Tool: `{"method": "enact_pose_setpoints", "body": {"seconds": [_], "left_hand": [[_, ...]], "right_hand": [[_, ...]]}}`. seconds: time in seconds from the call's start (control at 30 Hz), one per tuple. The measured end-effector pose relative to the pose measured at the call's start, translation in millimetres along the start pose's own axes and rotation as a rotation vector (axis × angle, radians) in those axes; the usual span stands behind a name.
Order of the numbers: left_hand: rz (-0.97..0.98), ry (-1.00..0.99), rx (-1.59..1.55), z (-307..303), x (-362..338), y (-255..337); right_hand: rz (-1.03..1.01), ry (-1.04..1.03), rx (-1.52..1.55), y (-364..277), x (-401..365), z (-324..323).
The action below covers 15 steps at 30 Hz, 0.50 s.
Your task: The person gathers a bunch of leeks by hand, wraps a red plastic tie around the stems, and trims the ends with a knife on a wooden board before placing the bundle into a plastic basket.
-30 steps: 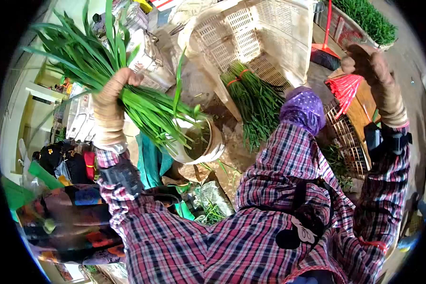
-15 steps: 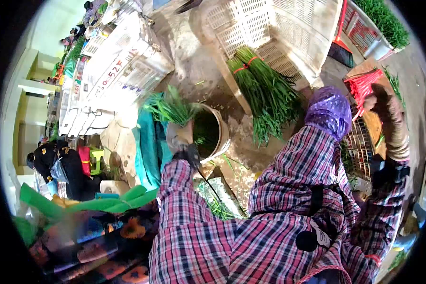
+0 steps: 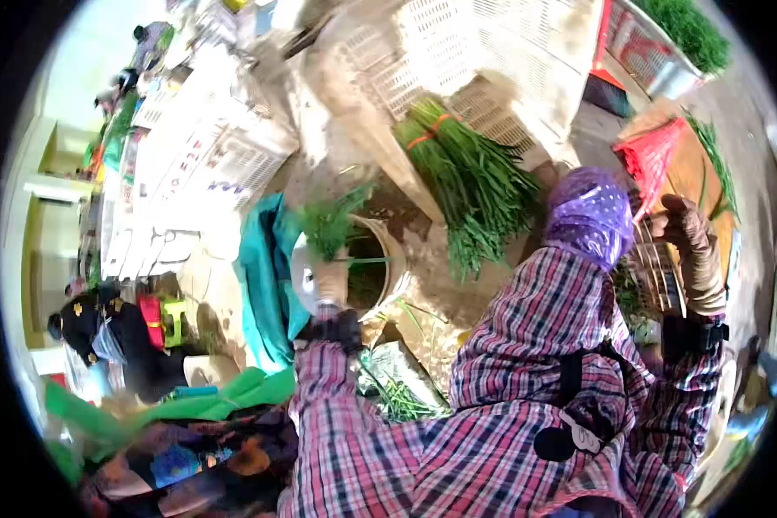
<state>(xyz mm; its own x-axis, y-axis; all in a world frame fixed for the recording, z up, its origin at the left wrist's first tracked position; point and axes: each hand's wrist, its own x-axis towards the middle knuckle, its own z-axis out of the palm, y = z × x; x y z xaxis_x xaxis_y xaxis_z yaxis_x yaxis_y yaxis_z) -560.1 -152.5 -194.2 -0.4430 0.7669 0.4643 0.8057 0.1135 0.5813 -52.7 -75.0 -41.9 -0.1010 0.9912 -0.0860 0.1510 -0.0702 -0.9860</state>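
My left hand (image 3: pixel 332 274), in a dark cuff, grips a small bunch of leafy greens (image 3: pixel 326 231) above the left side of a white bucket (image 3: pixel 397 259). The greens are smeared by motion. More green stalks lie dark inside the bucket. On the right, my right hand (image 3: pixel 692 237) wears a brownish glove with its fingers curled. Its fingertips are at the lower end of a sheaf of red ties (image 3: pixel 652 160); whether they pinch one is too blurred to tell. Between my hands rises my knee, covered in purple plastic (image 3: pixel 589 211).
Large greens bundles (image 3: pixel 470 181) bound with orange-red bands lean in a white crate (image 3: pixel 527 60). Teal cloth (image 3: pixel 263 268) hangs beside the bucket. A wooden board (image 3: pixel 704 173) lies under the ties. At far left, a person in black (image 3: pixel 129 337) bends down near stacked white boxes (image 3: pixel 190 164).
My left hand has swung the greens from leaning left to upright and blurred over the bucket. My right hand has moved down and left, beside the ends of the red ties. The view has shifted slightly.
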Motion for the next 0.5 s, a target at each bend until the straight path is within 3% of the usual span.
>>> {"method": "enact_pose_setpoints", "body": {"seconds": [0.03,0.13,0.2,0.33,0.37,0.47,0.5], "left_hand": [[-0.211,0.025,-0.311,17.3,-12.2,-80.3],[-0.938,-0.087,-0.299,-18.4,13.9,-16.6],[-0.809,0.189,0.082,15.0,-12.9,-47.9],[-0.030,0.101,0.419,34.7,-63.1,-81.6],[0.048,0.177,0.533,56.3,-67.8,-90.8],[-0.380,0.165,-0.221,-3.2,-20.7,-116.6],[-0.468,0.202,-0.312,-21.9,2.1,-93.1]], "right_hand": [[0.040,-0.001,0.047,-7.9,-4.6,4.4],[-0.022,0.022,0.029,8.5,0.6,-18.2],[-0.001,0.084,0.052,14.0,-2.2,-24.7],[0.063,0.123,0.107,-0.9,-18.7,-14.2],[0.087,0.115,0.088,0.2,-20.2,-18.1],[0.004,0.099,0.115,7.7,-19.1,-36.1],[0.014,0.141,0.137,10.0,-18.6,-41.2]]}}
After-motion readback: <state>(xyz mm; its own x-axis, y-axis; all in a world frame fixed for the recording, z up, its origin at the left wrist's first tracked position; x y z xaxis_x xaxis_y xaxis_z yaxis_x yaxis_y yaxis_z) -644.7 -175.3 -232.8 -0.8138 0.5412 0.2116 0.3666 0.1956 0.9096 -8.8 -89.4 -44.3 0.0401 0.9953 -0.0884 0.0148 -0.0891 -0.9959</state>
